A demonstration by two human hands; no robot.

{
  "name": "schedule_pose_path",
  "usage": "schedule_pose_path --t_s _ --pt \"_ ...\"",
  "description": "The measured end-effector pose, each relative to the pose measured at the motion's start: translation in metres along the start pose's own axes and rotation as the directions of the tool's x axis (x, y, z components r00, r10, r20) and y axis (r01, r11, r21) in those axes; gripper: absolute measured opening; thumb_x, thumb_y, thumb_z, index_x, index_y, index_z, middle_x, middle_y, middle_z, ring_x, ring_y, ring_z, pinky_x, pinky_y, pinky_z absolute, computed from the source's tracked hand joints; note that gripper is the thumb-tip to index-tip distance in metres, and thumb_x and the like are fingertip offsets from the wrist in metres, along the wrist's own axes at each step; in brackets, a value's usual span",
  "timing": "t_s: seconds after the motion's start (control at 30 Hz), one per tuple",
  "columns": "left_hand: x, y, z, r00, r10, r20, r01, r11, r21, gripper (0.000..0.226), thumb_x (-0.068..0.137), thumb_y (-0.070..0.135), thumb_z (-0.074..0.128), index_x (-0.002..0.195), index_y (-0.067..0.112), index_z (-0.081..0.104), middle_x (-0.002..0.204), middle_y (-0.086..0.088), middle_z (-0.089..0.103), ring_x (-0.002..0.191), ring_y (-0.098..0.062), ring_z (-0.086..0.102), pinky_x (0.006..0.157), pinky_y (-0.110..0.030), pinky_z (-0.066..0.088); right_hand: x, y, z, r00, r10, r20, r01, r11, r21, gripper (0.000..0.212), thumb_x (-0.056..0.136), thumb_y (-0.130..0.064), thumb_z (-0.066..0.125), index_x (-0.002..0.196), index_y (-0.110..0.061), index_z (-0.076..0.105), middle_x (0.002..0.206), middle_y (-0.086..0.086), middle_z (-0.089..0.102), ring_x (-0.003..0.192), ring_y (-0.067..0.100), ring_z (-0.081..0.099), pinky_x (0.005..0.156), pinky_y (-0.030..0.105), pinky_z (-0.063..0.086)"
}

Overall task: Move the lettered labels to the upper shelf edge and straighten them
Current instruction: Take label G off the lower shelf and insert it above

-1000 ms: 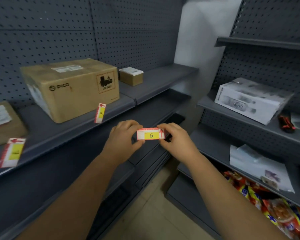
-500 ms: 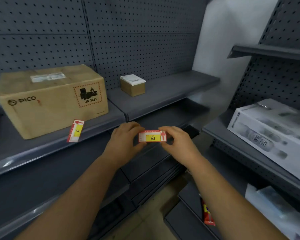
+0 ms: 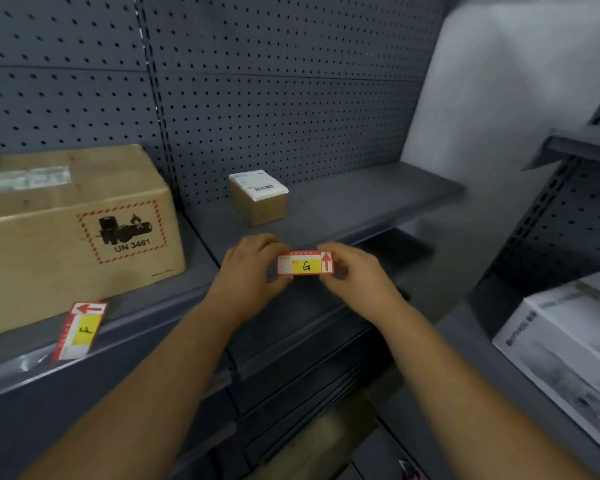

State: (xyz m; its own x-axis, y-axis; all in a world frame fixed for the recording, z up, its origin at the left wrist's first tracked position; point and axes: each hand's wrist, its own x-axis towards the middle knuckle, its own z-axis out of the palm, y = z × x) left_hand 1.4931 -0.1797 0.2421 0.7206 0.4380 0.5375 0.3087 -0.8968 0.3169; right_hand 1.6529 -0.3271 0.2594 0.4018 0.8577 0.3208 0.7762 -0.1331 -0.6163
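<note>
Upper shelf (image 3: 343, 206) carries two closed cartons: large cardboard box (image 3: 73, 233) marked UN 3481 at left, small brown box (image 3: 258, 199) with a white sticker near the pegboard. Contents not visible. G label (image 3: 305, 262) level, arrow pointing up, at the shelf's front edge; whether it touches the edge cannot be told. Left hand (image 3: 253, 268) pinches its left end, right hand (image 3: 355, 275) its right end, fingers closed on it. F label (image 3: 79, 330) hangs tilted on the same edge, further left.
</note>
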Motion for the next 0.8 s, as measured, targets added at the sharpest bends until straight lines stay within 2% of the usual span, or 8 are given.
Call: schedule_pose_path --t_s 0.13,0.27,0.47,0.57,0.67,0.8 --pt "0.029 -0.005 0.005 0.998 -0.053 -0.031 0.054 0.998 0.043 0.043 0.076 0.037 0.070 0.117 0.024 0.060 0.121 0.003 0.055 0.113 -0.019 0.047 0.090 -0.039 0.036 0.041 0.012 -0.008 0.998 -0.043 0.038 0.045 0.998 -0.041 0.042 0.084 -0.016 0.069 0.123 -0.029 0.059 0.112 -0.006 0.064 0.102 0.010 0.060 0.094 0.038 0.051" --pt "0.048 -0.001 0.006 0.994 -0.097 -0.053 0.101 0.992 0.073 0.042 0.078 0.038 0.068 0.117 0.025 0.059 0.120 0.005 0.055 0.114 -0.018 0.046 0.091 -0.037 0.036 0.066 0.020 -0.019 0.995 -0.058 0.080 0.057 0.998 0.012 0.045 0.084 -0.014 0.069 0.126 -0.027 0.058 0.113 -0.005 0.065 0.102 0.008 0.061 0.095 0.033 0.050" --pt "0.063 0.015 0.010 0.975 -0.201 -0.090 0.213 0.966 0.148 0.044 0.078 0.037 0.068 0.119 0.025 0.059 0.122 0.003 0.054 0.115 -0.021 0.046 0.091 -0.038 0.035 0.089 0.029 -0.037 0.983 -0.100 0.155 0.077 0.986 0.150 0.047 0.081 -0.016 0.075 0.124 -0.029 0.059 0.096 -0.020 0.060 0.089 -0.008 0.056 0.080 0.012 0.042" --pt "0.065 0.022 0.015 0.961 -0.250 -0.119 0.268 0.948 0.170 0.043 0.078 0.039 0.067 0.118 0.025 0.059 0.121 0.003 0.054 0.114 -0.021 0.046 0.089 -0.037 0.035 0.099 0.036 -0.044 0.978 -0.115 0.175 0.081 0.978 0.191 0.043 0.085 -0.014 0.071 0.124 -0.028 0.060 0.093 -0.018 0.059 0.084 -0.005 0.055 0.077 0.013 0.043" --pt "0.063 0.029 0.021 0.944 -0.306 -0.124 0.325 0.927 0.186 0.045 0.078 0.040 0.066 0.119 0.024 0.057 0.121 0.002 0.054 0.113 -0.021 0.045 0.089 -0.037 0.036 0.107 0.042 -0.044 0.974 -0.123 0.190 0.082 0.975 0.209 0.037 0.087 -0.010 0.067 0.118 -0.029 0.063 0.093 -0.005 0.060 0.082 0.002 0.055 0.074 0.014 0.044" --pt "0.049 0.035 0.027 0.912 -0.386 -0.137 0.407 0.891 0.200 0.050 0.078 0.043 0.067 0.123 0.026 0.053 0.126 0.002 0.051 0.118 -0.021 0.043 0.094 -0.039 0.038 0.115 0.049 -0.041 0.966 -0.118 0.231 0.065 0.972 0.226 0.032 0.088 -0.008 0.065 0.111 -0.031 0.065 0.092 0.000 0.059 0.085 0.011 0.057 0.079 0.022 0.046"
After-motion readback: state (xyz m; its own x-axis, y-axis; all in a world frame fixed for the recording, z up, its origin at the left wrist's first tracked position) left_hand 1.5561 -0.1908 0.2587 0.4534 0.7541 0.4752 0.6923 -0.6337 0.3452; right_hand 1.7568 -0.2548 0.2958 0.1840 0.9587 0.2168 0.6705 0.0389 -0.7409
